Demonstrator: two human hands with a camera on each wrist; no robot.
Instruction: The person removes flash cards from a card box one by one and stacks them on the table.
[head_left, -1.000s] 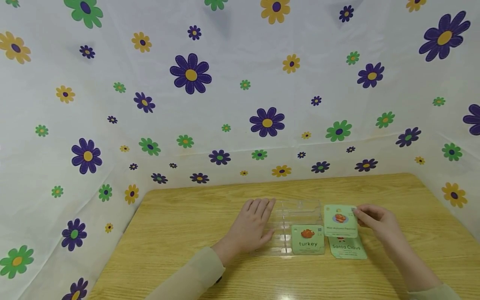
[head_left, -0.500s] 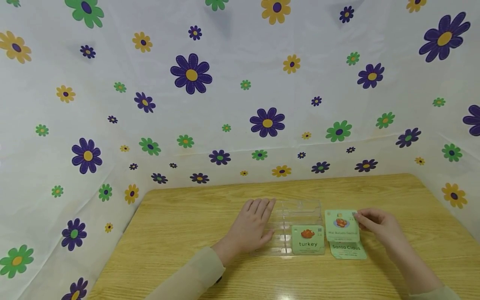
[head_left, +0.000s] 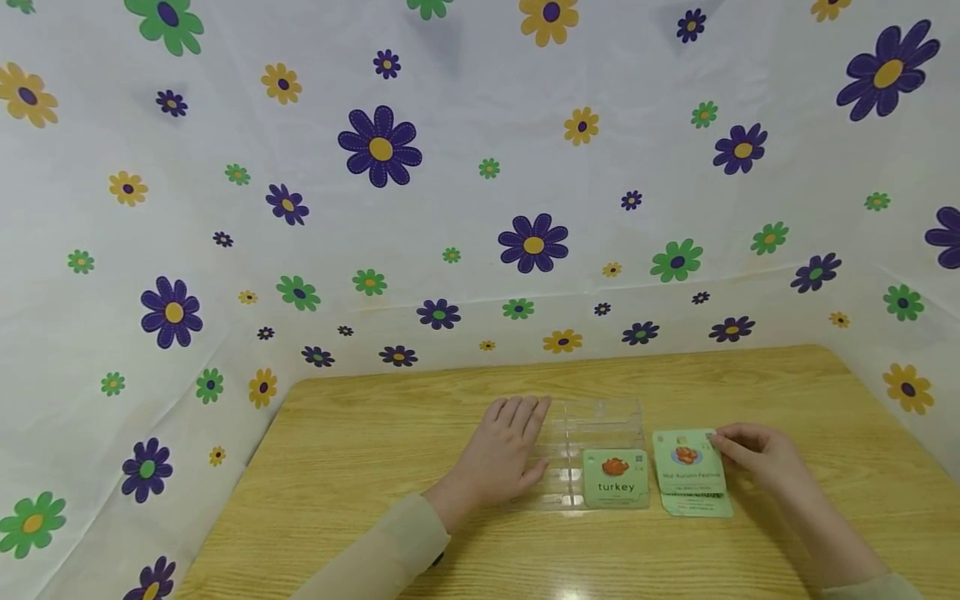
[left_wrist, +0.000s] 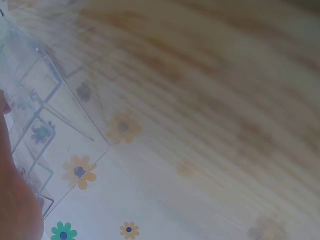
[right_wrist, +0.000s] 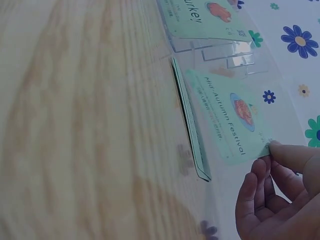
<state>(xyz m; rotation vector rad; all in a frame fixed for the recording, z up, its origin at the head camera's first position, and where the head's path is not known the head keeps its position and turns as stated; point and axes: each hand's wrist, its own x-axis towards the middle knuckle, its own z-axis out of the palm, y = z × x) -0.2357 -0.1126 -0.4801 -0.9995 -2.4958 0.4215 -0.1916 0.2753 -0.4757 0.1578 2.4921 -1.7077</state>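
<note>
My right hand [head_left: 768, 462] pinches a green flash card labelled Mid-Autumn Festival [head_left: 686, 457] at its upper right corner, between thumb and fingers. Under it lies a small stack of green cards [head_left: 697, 507], mostly covered. In the right wrist view the pinched card [right_wrist: 227, 122] tilts above the stack [right_wrist: 190, 125]. Left of these, a green turkey card [head_left: 615, 479] sits in the lower right part of a clear plastic card holder [head_left: 603, 412]. My left hand [head_left: 501, 454] rests over the holder's left side with its fingers straight; the left wrist view catches only this hand's edge [left_wrist: 20, 195].
A wood-grain table [head_left: 360, 467] carries everything. White cloth [head_left: 465, 208] printed with purple, green and yellow flowers stands behind the table and along both sides.
My right hand has brought the Mid-Autumn Festival card down toward me, so it now hides most of the Santa Claus card beneath. The left hand, holder and turkey card have stayed put.
</note>
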